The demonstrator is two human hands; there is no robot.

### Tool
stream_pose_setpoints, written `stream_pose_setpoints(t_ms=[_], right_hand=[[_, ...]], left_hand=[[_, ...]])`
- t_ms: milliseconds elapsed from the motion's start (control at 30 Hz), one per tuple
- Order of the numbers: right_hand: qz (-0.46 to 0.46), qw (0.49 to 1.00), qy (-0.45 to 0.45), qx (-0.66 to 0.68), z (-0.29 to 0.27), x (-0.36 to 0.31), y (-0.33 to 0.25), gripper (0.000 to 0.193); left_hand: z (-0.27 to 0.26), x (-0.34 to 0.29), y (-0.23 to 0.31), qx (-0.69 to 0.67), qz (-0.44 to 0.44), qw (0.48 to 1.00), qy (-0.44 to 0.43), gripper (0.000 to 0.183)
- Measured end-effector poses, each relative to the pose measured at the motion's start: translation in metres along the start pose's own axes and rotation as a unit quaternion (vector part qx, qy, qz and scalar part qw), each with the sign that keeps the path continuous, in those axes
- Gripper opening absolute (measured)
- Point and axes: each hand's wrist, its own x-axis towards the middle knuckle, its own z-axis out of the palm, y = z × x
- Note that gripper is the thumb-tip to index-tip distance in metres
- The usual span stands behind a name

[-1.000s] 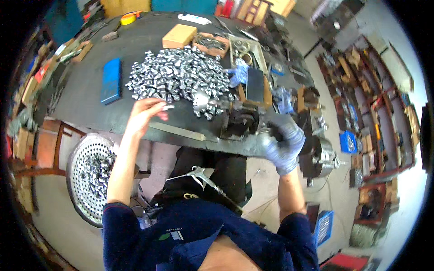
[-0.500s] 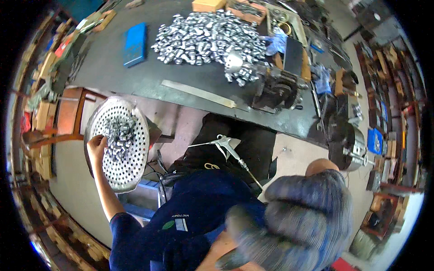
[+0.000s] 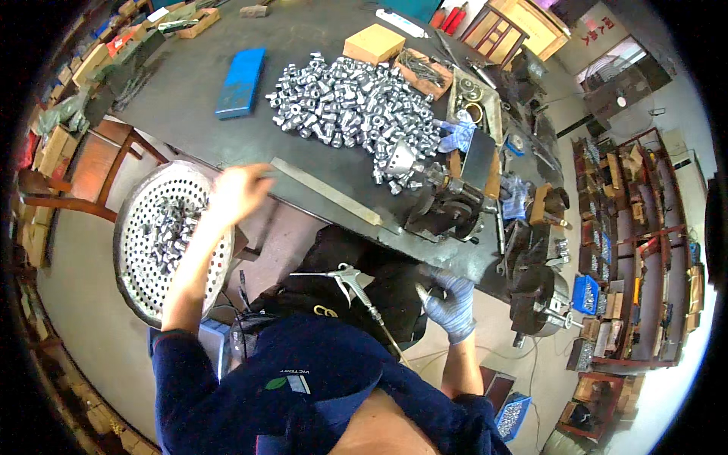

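My left hand [image 3: 241, 194], bare and smeared by motion, is over the bench's front edge beside the pan; whether it holds anything cannot be told. Below it, a round perforated metal pan [image 3: 136, 280] carries a heap of small shiny metal fittings [image 3: 171, 239]. My right hand [image 3: 453, 305] wears a grey-blue glove and hangs in front of the bench, right of my lap; its thumb stands apart from the fingers and nothing shows in it. An air blow gun [image 3: 350, 280] lies on my lap. Near the bench's front edge stands a dark metal fixture with a round silver head [image 3: 400, 158].
A large pile of metal fittings [image 3: 341, 102] covers the middle of the dark bench [image 3: 189, 106]. A flat metal bar [image 3: 326, 189] lies along its front edge, a blue box [image 3: 241, 82] farther back. A chuck machine [image 3: 538, 299] stands at right, a wooden chair [image 3: 95, 171] at left.
My left hand has left the fittings in the pan and moved right toward the bench edge. My gloved right hand has dropped from close in front of the camera to beside my lap.
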Motion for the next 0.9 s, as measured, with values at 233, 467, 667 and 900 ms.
stream_pose_setpoints(t_ms=[233, 467, 667, 900], right_hand=[[0.047, 0.998, 0.037, -0.016, 0.003, -0.017, 0.004, 0.027], [0.118, 0.991, 0.028, -0.054, -0.006, -0.030, 0.017, 0.019], [0.141, 0.981, 0.124, 0.044, -0.029, -0.019, 0.060, 0.017], [0.248, 0.891, 0.205, 0.321, -0.059, 0.013, 0.132, 0.046]], left_hand=[[0.134, 0.085, 0.104, 0.000, 0.103, 0.994, -0.019, 0.032], [0.139, 0.070, 0.108, -0.020, 0.133, 0.989, -0.054, 0.033], [0.124, 0.059, 0.108, -0.056, 0.107, 0.991, -0.055, 0.035], [0.064, 0.074, 0.098, -0.620, 0.069, 0.762, -0.175, 0.024]])
